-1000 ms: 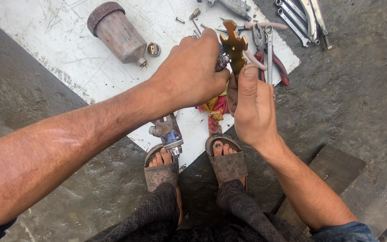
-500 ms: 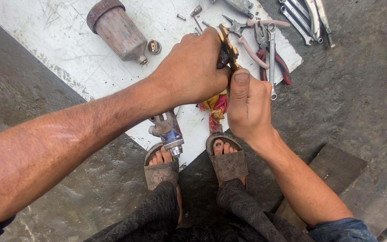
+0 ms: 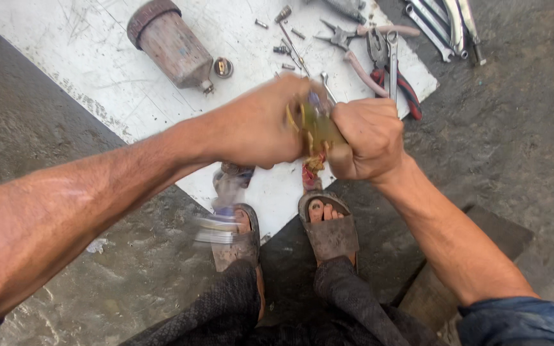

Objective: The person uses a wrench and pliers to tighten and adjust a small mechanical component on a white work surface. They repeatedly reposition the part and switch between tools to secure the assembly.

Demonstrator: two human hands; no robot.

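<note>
Across the left of the view, a bare forearm runs from the lower left corner up to the left hand [image 3: 261,125], which is closed in a fist around a yellowish, blurred part [image 3: 315,125] held above the white sheet [image 3: 97,57] lying on the concrete floor [image 3: 514,154]. Its fingers are curled tight, and what they clamp is too blurred to name beyond a small grimy metal piece with a red and yellow rag [image 3: 312,168] hanging under it. Behind this hand on the sheet lies a rusty cylindrical canister [image 3: 171,45] on its side, a small round cap [image 3: 223,66] just beside its neck. Below the left hand a second blurred metal object [image 3: 222,205] shows over the left sandalled foot [image 3: 242,234]; whether anything holds it cannot be told. To the right, the right hand [image 3: 367,138] is also closed, its fingers wrapped around the same yellowish part, touching the left hand. Under it stands the right sandalled foot [image 3: 328,227]. Farther back and right, small screws [image 3: 283,48], pliers [image 3: 338,38], red-handled pliers [image 3: 402,90] and a row of spanners [image 3: 447,25] lie on the sheet's far edge and the floor.
</note>
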